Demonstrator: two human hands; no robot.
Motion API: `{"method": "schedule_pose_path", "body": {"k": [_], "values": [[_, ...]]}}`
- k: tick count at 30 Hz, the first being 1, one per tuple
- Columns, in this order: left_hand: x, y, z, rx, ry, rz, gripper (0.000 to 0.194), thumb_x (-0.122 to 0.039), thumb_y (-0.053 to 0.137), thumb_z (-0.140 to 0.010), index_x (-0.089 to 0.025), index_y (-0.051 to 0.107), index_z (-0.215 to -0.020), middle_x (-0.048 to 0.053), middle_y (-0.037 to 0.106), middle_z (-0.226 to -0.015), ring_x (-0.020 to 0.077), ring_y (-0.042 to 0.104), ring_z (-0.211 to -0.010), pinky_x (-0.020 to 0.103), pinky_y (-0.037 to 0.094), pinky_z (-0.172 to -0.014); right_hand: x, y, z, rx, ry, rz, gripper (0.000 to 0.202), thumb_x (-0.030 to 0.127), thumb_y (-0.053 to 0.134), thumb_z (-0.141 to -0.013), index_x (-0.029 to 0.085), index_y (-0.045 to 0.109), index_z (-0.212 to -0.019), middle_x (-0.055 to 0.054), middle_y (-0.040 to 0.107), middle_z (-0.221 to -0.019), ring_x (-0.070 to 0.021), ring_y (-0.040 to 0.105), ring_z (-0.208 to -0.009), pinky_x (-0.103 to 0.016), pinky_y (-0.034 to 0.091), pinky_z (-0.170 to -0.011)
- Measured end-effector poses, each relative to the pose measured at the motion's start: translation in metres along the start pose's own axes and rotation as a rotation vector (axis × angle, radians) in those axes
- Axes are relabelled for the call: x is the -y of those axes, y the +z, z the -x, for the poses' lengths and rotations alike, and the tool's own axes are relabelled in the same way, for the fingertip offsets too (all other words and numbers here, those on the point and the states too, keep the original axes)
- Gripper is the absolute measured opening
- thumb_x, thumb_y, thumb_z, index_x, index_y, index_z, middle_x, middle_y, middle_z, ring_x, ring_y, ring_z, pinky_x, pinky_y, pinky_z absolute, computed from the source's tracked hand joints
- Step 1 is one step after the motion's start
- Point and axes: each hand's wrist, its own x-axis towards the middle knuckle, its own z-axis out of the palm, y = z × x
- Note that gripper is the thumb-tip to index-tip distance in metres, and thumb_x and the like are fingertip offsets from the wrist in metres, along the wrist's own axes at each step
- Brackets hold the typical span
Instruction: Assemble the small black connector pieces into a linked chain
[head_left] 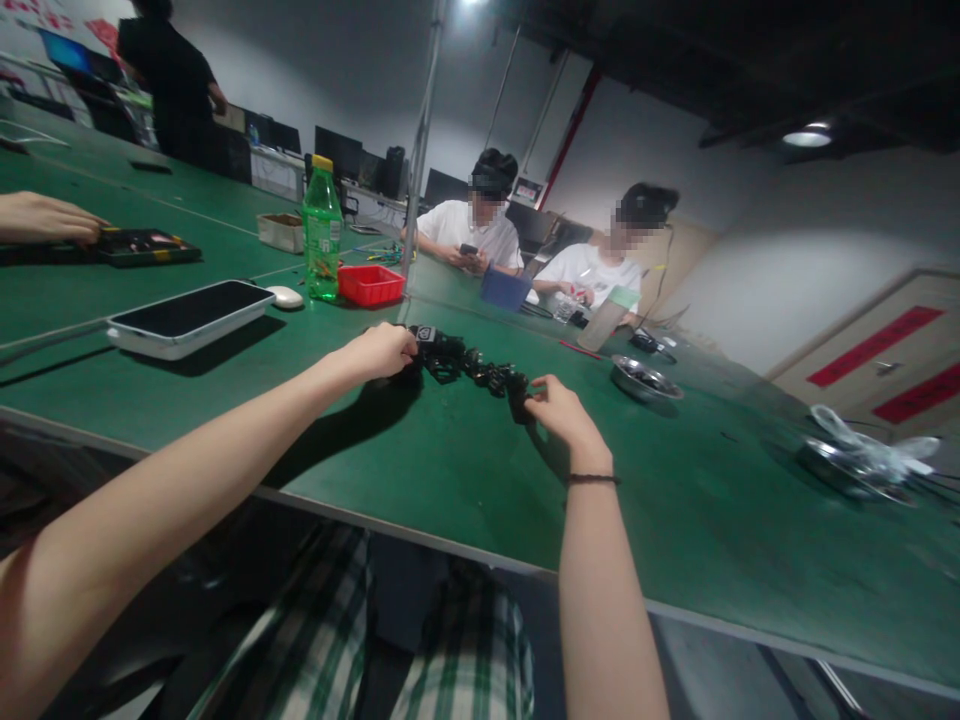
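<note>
1. Landmark: we log the green bottle point(322, 235), yellow-capped, upright on the green tabletop point(465, 480).
2. Just right of the bottle we find a red bin point(371, 286); to its left and behind, a small pale box point(280, 235).
3. Left of the bottle and nearer us: a white mouse-shaped object point(286, 297), then a dark-screened white device point(193, 315).
4. Well right of the bottle we record a blue bin point(504, 288), then a metal bowl point(646, 380), contents unclear.
5. Beyond the bottle we see, rightward, two people point(495, 232) in white tops; leftward, a standing person point(171, 85) in dark clothes.
</note>
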Motion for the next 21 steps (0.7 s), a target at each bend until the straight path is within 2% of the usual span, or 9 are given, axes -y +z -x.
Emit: {"method": "schedule_pose_path", "body": {"k": [9,17,21], "values": [[-0.007,-0.002,0.004,0.050,-0.004,0.067,0.029,-0.021,0.053,-0.080,-0.020,0.070,-0.105,0.003,0.074,-0.091,0.0156,0.068,-0.079,0.020,0.047,-0.071,0.003,0.001,0.001,0.016,-0.035,0.037,0.033,0.015,0.053,-0.079,0.014,0.056,-0.111,-0.011,0.067,-0.103,-0.0186,0.064,-0.089,-0.027,0.048,-0.077],[-0.009,0.000,0.004,0.081,0.051,0.152,0.028,-0.025,0.054,-0.079,-0.018,0.071,-0.101,0.002,0.072,-0.071,0.0143,0.067,-0.067,0.019,0.044,-0.061,0.005,0.013,-0.004,-0.192,-0.277,0.098,0.028,0.014,0.050,-0.082,0.013,0.056,-0.109,-0.013,0.062,-0.113,-0.0224,0.058,-0.107,-0.035,0.043,-0.096],[-0.010,0.003,0.003,0.115,0.086,0.183,0.028,-0.026,0.053,-0.079,-0.018,0.071,-0.099,0.001,0.070,-0.065,0.0132,0.065,-0.060,0.019,0.043,-0.057,0.016,0.026,-0.004,-0.191,-0.374,0.165,0.031,0.014,0.051,-0.083,0.015,0.057,-0.113,-0.014,0.063,-0.115,-0.0262,0.056,-0.107,-0.041,0.041,-0.096]]}}
